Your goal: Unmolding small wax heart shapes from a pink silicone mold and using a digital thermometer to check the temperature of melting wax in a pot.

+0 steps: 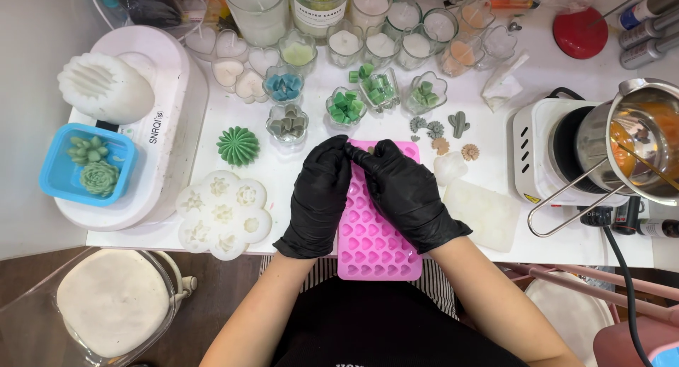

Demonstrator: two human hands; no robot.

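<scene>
both hands wear black gloves and meet over the far end of a pink mould (pixel 371 247) that lies flat on the white table (pixel 495 257), its near end at the table's near edge. the left hand (pixel 318 197) rests along the mould's left side, fingers curled, its fingertips (pixel 344 149) pressed against those of the right hand (pixel 403 193). the two sets of fingertips pinch together at one spot; whether anything small sits between them cannot be told. the mould's rows of little heart hollows show between and below the wrists.

just right of the right hand lie a pale heart-shaped piece (pixel 450 167) and a whitish slab (pixel 489 213). beyond the fingertips, small flat cactus and flower shapes (pixel 447 132) lie on the table. far of them stand heart-shaped glass cups (pixel 346 106) with green and blue chunks, and behind those a row of white candles, one jar (pixel 320 13) with a white rectangular label across its front.

left of the left hand sit a green ribbed cactus candle (pixel 238 146) and a white flower mould (pixel 223 215). further left, a white machine (pixel 159 133) has a small label on its right rim and carries a blue tray (pixel 56 172) of green succulents. at the far right a metal pot (pixel 636 144) sits on a white hotplate (pixel 541 151) with a yellow triangular sticker.
</scene>
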